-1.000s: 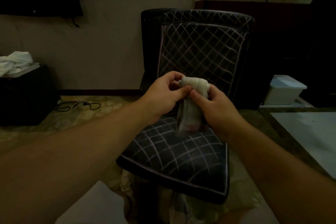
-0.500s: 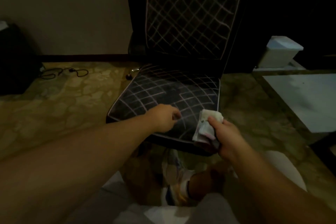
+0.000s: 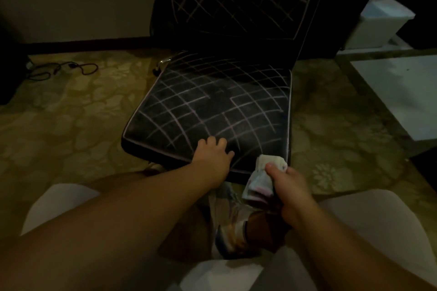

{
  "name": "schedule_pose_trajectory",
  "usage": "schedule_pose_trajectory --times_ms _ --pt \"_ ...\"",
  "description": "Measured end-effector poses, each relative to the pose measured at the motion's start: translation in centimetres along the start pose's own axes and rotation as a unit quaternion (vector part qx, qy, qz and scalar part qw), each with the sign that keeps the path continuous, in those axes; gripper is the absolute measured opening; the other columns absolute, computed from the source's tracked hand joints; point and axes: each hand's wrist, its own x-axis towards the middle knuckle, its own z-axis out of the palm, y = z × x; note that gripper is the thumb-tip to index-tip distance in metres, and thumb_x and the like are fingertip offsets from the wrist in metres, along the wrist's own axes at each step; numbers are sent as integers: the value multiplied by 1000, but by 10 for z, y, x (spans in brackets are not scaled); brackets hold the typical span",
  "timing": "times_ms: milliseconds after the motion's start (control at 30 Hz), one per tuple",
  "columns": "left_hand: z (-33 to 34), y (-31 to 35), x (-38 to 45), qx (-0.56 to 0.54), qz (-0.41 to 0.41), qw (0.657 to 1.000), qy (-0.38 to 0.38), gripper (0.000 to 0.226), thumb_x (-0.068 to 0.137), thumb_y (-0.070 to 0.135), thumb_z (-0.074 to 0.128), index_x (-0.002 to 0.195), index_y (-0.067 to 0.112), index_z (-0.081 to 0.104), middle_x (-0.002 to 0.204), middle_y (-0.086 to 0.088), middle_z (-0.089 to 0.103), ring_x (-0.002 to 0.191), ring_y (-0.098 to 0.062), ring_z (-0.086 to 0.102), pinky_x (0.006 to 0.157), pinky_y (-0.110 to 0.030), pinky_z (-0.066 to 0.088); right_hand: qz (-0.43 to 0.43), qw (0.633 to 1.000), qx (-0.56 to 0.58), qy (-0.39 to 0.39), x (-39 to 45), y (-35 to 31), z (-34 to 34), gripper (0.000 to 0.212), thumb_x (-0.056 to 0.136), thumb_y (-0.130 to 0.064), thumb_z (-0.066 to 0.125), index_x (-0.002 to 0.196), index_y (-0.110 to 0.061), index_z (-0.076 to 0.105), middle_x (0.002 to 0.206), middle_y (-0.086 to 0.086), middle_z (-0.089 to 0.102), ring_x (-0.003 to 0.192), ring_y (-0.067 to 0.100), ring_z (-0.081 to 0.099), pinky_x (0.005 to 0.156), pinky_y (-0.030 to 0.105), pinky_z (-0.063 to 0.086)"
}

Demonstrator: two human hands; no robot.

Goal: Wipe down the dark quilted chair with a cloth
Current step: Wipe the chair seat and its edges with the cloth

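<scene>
The dark quilted chair point(image 3: 212, 106) fills the middle of the view, with pale diamond stitching on its seat and upright back. My left hand point(image 3: 212, 158) rests on the seat's front edge, fingers spread lightly on the cushion and holding nothing. My right hand point(image 3: 286, 184) grips a folded pale cloth point(image 3: 262, 177) at the seat's front right corner. The cloth's upper end touches the corner and its lower end hangs below the edge.
A white lidded bin point(image 3: 380, 21) stands right of the chair back. A pale slab point(image 3: 402, 92) lies on the floor at right. A black cable point(image 3: 63, 69) trails on the patterned floor at left. My shoe point(image 3: 229, 222) and knees are below the seat.
Both hands came down from in front of the chair back to the seat's front edge. My left hand released the cloth and settled on the cushion; the view tilted down.
</scene>
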Motion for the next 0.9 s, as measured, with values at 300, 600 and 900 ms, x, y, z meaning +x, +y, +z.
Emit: schedule_pose_trajectory --times_ms 300,600,900 --pt "-12 13 21 19 31 999 23 74 94 41 64 158 32 27 158 -14 17 141 -44 20 111 -59 26 -38 995 47 74 5 -15 -17 24 95 -26 65 118 -24 59 106 5 67 96 23 66 80 40 56" --pt "-40 49 39 4 82 995 64 55 101 39 53 149 15 44 147 -9 40 133 -37 32 107 -52 29 89 993 18 74 39 -68 -72 34 93 -27 61 126 -21 55 113 21 64 90 35 67 61 45 56" --pt "-58 63 66 -8 105 994 29 46 99 42 56 138 19 52 137 -7 53 132 -31 40 119 -66 11 40 990 -7 136 85 -90 -124 44 94 -30 66 134 -22 50 115 19 61 91 39 66 57 43 57"
